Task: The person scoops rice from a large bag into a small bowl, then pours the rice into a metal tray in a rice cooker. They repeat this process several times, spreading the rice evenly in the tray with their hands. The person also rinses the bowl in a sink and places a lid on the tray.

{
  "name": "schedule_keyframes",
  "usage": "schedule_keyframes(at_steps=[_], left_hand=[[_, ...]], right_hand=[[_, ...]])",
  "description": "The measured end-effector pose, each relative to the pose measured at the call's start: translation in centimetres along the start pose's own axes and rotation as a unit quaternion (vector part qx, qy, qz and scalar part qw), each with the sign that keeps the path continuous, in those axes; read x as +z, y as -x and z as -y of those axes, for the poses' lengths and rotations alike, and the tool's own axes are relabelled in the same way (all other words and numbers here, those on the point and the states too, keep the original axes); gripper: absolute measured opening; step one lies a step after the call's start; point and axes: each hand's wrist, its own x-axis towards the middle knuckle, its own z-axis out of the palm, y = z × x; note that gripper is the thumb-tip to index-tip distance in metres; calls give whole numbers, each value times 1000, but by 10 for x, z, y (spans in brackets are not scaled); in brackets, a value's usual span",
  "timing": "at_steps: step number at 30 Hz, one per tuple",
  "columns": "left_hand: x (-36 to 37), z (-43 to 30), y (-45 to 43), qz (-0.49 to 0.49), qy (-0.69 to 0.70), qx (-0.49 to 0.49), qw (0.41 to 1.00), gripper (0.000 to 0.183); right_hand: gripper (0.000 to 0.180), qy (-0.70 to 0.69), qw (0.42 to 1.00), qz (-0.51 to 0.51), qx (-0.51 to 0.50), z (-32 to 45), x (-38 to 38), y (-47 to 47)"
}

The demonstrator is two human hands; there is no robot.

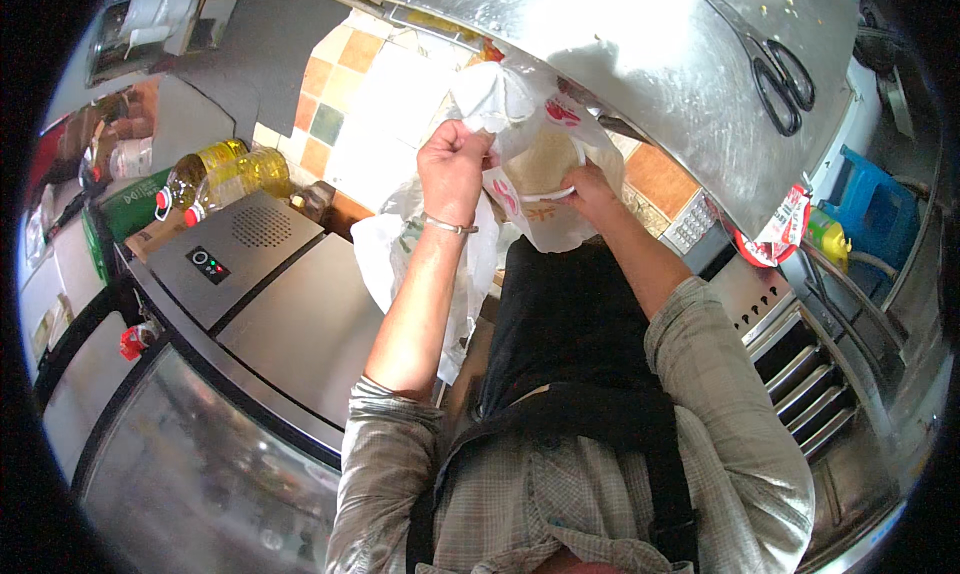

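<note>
My left hand (pixel 454 163) pinches the bunched top of a thin white plastic bag (pixel 544 232) with red print on it. At the bag's other side, my right hand (pixel 590 187) grips the white rim of a round, pale container (pixel 546 157). The bag's film surrounds part of this container. I cannot tell how far inside it sits, or what it holds. Both hands are in front of my waist, beside the edge of a steel worktable (pixel 660 93). Below my left forearm hangs another white plastic bag (pixel 382 251).
Scissors (pixel 780 86) with black handles lie on the worktable. To the left stands a steel-topped appliance (pixel 300 304) with a lit panel; two bottles of yellow oil (pixel 244 180) are behind it. A red-and-white packet (pixel 784 229) hangs by the table corner. Floor tiles (pixel 356 52) show beyond.
</note>
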Motion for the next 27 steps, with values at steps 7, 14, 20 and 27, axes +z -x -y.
schedule_keyframes(at_steps=[7,14,20,27], left_hand=[[2,5,-3,0,-20,6,1000,15],[7,6,-3,-4,-17,-2,1000,14],[12,0,-4,-19,-20,-5,1000,15],[13,1,-7,-38,-14,-16,999,19]], right_hand=[[68,-146,965,-120,182,102,32,76],[71,-174,973,-98,114,113,34,100],[51,-177,974,-91,106,89,-1,112],[57,-172,973,-85,124,126,2,140]])
